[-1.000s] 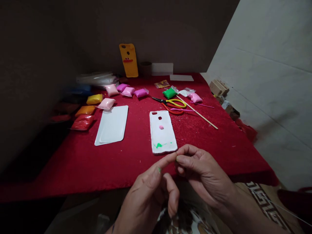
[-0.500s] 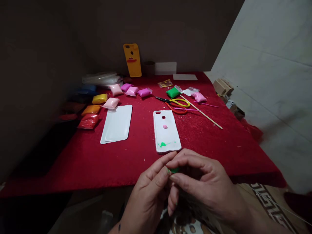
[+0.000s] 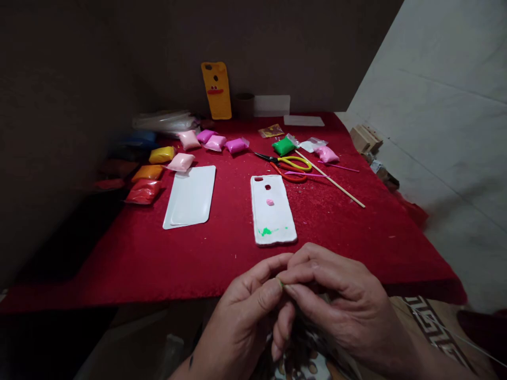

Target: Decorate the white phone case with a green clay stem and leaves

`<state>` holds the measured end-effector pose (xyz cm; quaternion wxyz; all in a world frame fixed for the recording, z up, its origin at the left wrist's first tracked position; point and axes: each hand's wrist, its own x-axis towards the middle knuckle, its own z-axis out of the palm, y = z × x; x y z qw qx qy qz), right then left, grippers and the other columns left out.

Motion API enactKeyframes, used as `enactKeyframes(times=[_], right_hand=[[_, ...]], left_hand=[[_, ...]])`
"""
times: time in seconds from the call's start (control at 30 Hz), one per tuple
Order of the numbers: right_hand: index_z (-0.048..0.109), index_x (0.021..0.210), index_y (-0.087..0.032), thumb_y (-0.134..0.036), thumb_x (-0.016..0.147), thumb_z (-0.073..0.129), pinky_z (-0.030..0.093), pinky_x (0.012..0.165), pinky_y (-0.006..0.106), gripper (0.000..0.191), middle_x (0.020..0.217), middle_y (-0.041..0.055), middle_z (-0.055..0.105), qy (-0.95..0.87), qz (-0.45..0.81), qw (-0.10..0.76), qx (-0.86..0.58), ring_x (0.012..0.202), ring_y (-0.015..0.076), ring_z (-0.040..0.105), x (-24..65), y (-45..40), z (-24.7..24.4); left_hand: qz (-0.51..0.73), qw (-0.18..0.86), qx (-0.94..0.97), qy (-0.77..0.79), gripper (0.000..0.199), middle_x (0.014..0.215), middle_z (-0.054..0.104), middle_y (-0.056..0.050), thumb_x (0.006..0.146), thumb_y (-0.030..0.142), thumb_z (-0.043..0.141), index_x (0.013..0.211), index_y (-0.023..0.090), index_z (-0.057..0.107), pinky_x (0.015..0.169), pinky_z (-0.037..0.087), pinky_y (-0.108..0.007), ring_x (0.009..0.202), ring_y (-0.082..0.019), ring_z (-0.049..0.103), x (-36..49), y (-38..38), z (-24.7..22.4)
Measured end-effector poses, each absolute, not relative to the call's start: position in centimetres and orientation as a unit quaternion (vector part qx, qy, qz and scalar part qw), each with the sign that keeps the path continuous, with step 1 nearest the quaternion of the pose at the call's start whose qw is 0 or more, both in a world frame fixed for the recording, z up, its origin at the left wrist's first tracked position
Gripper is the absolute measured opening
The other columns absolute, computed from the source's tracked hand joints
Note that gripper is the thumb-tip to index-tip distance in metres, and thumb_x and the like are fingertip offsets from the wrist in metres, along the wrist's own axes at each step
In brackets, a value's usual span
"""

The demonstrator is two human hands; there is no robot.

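Note:
My left hand (image 3: 253, 311) and my right hand (image 3: 336, 301) meet at the table's front edge, fingertips pinched together. A sliver of green clay (image 3: 281, 284) shows between the thumbs and fingers; the rest of it is hidden. Just beyond the hands lies a white phone case (image 3: 276, 217), flat on the red cloth. On it sit a small pink lump of clay (image 3: 270, 202) and a green smear (image 3: 266, 231) near its lower end.
White sheets (image 3: 190, 198) lie to the left, near several bags of coloured clay (image 3: 146, 172). Scissors (image 3: 291, 164), a wooden stick (image 3: 340, 187) and a green clay bag (image 3: 283, 146) lie to the right. Behind stands a yellow phone case (image 3: 217, 95) beside a dark cup (image 3: 244, 105).
The fingers have closed further over the green clay, so less of it shows. The hands stay together in nearly the same place. The view has shifted slightly.

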<state>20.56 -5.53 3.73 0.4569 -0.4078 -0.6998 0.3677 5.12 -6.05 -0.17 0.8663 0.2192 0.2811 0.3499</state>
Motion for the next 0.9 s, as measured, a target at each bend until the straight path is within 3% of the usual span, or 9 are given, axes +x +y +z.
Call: enactKeyframes(times=[0.2, 0.33, 0.47, 0.6, 0.77, 0.9], right_hand=[[0.07, 0.083, -0.012, -0.006, 0.085, 0.056, 0.052, 0.067, 0.018, 0.015, 0.079, 0.0051, 0.064, -0.669, 0.403, 0.463, -0.419, 0.074, 0.0106, 0.063, 20.6, -5.7, 3.7], [0.069, 0.083, -0.017, -0.02, 0.085, 0.064, 0.048, 0.063, 0.015, 0.006, 0.076, 0.0009, 0.064, -0.514, 0.55, 0.466, -0.465, 0.069, 0.0077, 0.06, 21.1, -5.3, 3.1], [0.065, 0.086, -0.018, -0.027, 0.076, 0.075, 0.04, 0.047, 0.01, 0.017, 0.065, -0.003, 0.059, -0.312, 0.706, 0.469, -0.429, 0.053, 0.0038, 0.053, 21.1, -4.8, 2.4], [0.061, 0.087, -0.015, -0.022, 0.071, 0.079, 0.04, 0.045, 0.011, 0.026, 0.07, -0.0017, 0.059, -0.24, 0.761, 0.481, -0.362, 0.052, 0.0041, 0.054, 20.4, -4.7, 2.2], [0.058, 0.093, -0.015, -0.019, 0.067, 0.082, 0.044, 0.046, 0.013, 0.035, 0.073, -0.0014, 0.062, -0.228, 0.783, 0.47, -0.337, 0.054, 0.0061, 0.058, 19.7, -5.1, 2.0], [0.059, 0.092, -0.014, -0.022, 0.072, 0.08, 0.049, 0.053, 0.015, 0.03, 0.073, -0.0008, 0.064, -0.275, 0.754, 0.471, -0.366, 0.056, 0.0078, 0.063, 19.6, -5.4, 1.8]], left_hand=[[0.332, 0.871, 0.232, 0.278, 0.037, 0.047, 0.052, 0.004, 0.093, 0.03, 0.05, 0.125, 0.012, 0.055, 0.044, 0.028, -0.017, 0.036, -0.004, 0.041, 5.4, -5.9, -0.1], [0.31, 0.851, 0.278, 0.32, 0.035, 0.057, 0.054, 0.005, 0.09, 0.032, 0.057, 0.123, 0.021, 0.055, 0.04, 0.03, -0.015, 0.039, -0.003, 0.041, 4.7, -6.2, 0.4], [0.363, 0.714, 0.434, 0.412, 0.027, 0.08, 0.058, 0.004, 0.087, 0.029, 0.063, 0.114, 0.03, 0.059, 0.056, 0.045, -0.015, 0.065, -0.006, 0.055, 3.8, -6.4, 1.5], [0.407, 0.542, 0.605, 0.417, 0.029, 0.092, 0.063, 0.003, 0.089, 0.022, 0.058, 0.115, 0.035, 0.059, 0.075, 0.051, -0.021, 0.085, -0.012, 0.064, 3.8, -6.0, 2.2], [0.417, 0.42, 0.696, 0.407, 0.033, 0.092, 0.063, 0.002, 0.089, 0.013, 0.057, 0.116, 0.033, 0.062, 0.071, 0.052, -0.017, 0.08, -0.01, 0.065, 3.7, -5.6, 1.9], [0.432, 0.322, 0.735, 0.412, 0.038, 0.088, 0.06, 0.0, 0.084, 0.009, 0.062, 0.115, 0.031, 0.063, 0.066, 0.051, -0.015, 0.077, -0.009, 0.063, 3.5, -5.8, 1.6]])
